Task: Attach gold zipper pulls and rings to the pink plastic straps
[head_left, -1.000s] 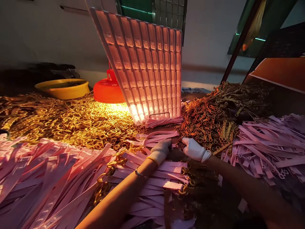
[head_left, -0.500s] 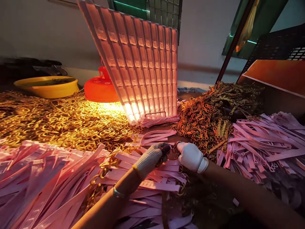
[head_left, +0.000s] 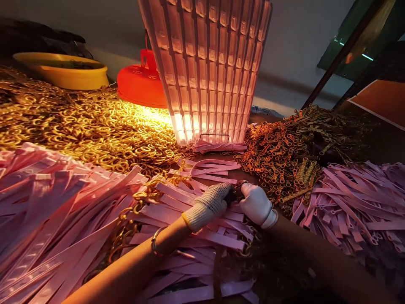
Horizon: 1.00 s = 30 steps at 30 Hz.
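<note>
You clamp a dark piece (head_left: 233, 195) in your left hand (head_left: 210, 205) and pinch a brown bit (head_left: 241, 184) in your right hand (head_left: 257, 206), above pink straps (head_left: 226, 240); a slack grip could drop either among them.

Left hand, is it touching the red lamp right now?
Apart. The head view shows it: gold rings and pink straps lie in plain sight between the left hand and the red lamp.
</note>
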Tool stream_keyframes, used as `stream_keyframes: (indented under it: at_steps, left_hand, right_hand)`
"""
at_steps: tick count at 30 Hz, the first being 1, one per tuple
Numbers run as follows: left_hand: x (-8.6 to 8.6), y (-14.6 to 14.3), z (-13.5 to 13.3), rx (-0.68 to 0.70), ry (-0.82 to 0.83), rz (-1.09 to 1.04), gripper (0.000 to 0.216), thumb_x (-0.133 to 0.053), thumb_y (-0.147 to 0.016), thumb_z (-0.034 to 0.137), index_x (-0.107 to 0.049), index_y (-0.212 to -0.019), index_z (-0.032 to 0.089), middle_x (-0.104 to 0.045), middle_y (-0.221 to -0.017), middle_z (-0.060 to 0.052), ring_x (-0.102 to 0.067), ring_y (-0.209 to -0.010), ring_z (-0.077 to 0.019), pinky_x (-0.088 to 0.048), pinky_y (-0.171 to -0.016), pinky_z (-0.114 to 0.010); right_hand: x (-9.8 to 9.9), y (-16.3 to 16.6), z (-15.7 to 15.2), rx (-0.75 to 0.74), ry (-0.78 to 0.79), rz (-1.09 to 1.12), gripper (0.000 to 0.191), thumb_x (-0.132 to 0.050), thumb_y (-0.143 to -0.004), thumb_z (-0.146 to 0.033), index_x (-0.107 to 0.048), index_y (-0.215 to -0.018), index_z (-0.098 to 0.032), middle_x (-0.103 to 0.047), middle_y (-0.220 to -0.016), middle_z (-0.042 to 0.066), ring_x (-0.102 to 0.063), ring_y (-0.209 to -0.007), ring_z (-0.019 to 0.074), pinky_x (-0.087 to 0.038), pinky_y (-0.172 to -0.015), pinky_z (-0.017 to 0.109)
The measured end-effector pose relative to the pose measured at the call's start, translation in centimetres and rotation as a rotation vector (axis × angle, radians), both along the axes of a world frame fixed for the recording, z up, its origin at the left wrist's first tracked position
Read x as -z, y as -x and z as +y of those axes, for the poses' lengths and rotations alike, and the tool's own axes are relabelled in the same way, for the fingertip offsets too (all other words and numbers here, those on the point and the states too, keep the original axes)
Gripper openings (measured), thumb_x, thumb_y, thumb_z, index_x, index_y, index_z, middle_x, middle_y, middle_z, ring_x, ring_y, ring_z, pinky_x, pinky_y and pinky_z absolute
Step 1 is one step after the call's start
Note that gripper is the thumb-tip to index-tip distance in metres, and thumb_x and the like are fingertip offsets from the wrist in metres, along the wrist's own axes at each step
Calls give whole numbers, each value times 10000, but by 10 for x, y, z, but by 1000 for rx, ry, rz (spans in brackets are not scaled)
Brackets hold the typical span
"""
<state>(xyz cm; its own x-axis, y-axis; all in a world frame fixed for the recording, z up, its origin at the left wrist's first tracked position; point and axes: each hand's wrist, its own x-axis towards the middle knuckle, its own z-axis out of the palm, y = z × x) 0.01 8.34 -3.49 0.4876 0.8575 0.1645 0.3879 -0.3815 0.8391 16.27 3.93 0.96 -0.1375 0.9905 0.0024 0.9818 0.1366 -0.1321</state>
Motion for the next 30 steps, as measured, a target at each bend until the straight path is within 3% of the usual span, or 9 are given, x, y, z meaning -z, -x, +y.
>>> stream_keyframes:
  at_steps: [5,8,11,18,23,27,30]
  left_hand:
    - [4,5,10,132,262,-143,253,-458,-696,151,-709,-730,148,-703,-708,-36,-590,-651,-169,-446,-630,-251]
    - [-1,6,8,87,328,-199,275,-444,-645,136,-712,-709,144,-695,-680,-35,-586,-624,-156,-440,-601,-237]
    - [-8,4,2,107,367,-230,271,-467,-625,133,-723,-714,144,-695,-679,-31,-591,-631,-153,-448,-598,-229]
    - [2,-1,1,71,375,-265,172,-565,-699,227,-709,-680,135,-705,-710,-56,-592,-655,-167,-480,-621,-251]
    - [13,3,11,154,481,-210,167,-586,-635,227,-706,-687,124,-630,-577,-41,-485,-477,-135,-368,-437,-226]
    - [6,7,10,220,643,-225,306,-647,-644,272,-733,-889,110,-575,-511,-16,-346,-351,-88,-228,-350,-202]
    - [0,9,8,144,800,-433,361,-685,-722,321,-690,-1020,116,-438,-396,47,-270,-306,-82,-194,-318,-185]
  right_hand:
    - [-10,-7,4,-161,109,-49,358,-494,-806,-97,-598,-1149,-108,-702,-1082,149,-666,-979,245,-457,-800,295]
    - [-16,-5,3,-105,201,-130,287,-497,-811,-101,-593,-1081,-113,-717,-998,149,-692,-892,257,-456,-715,303]
    - [-17,0,-1,-55,172,-192,237,-486,-813,-106,-591,-1025,-129,-719,-930,146,-700,-865,272,-458,-684,312]
    - [-12,3,-6,-218,130,-274,253,-491,-821,-161,-614,-1039,-126,-723,-907,154,-701,-866,290,-485,-682,323]
    - [-19,4,-16,-178,124,-265,234,-509,-831,-186,-643,-1018,-146,-729,-910,123,-698,-834,273,-465,-647,308]
    - [-39,-30,-8,-290,214,-232,201,-567,-894,-298,-686,-956,-148,-717,-1021,120,-671,-939,231,-452,-739,267]
    - [-47,-73,2,-113,280,-323,174,-596,-902,-275,-706,-939,-145,-723,-962,111,-665,-906,211,-437,-764,254]
